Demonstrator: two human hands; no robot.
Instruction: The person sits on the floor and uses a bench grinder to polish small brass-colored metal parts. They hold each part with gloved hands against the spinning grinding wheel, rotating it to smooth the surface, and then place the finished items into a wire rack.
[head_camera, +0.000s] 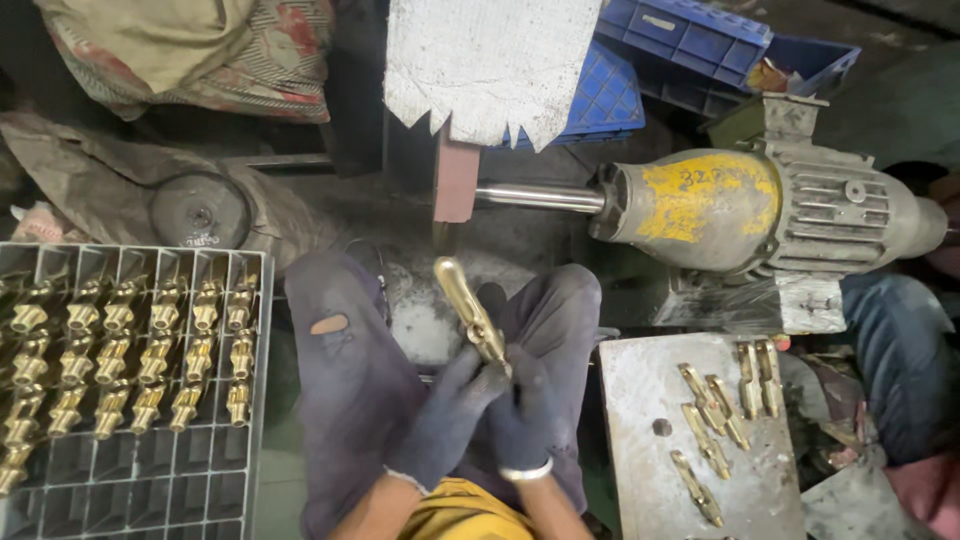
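Both my hands wear dark gloves and hold one brass fitting (468, 310) by its lower end. The fitting points up and to the left, toward the narrow buffing wheel (455, 180) on the motor's steel shaft (540, 197). My left hand (447, 415) grips from the left, my right hand (522, 410) from the right, with a pale bangle on the wrist. My knees in dark trousers frame the hands. The fitting's tip is a little below the wheel, not touching it.
A grey and yellow electric motor (745, 205) sits at the right. A compartmented grey tray (200, 470) at the left holds several brass fittings (130, 350). A metal plate (650, 440) at the lower right carries several more brass pieces (715, 420). Blue crates (690, 40) stand behind.
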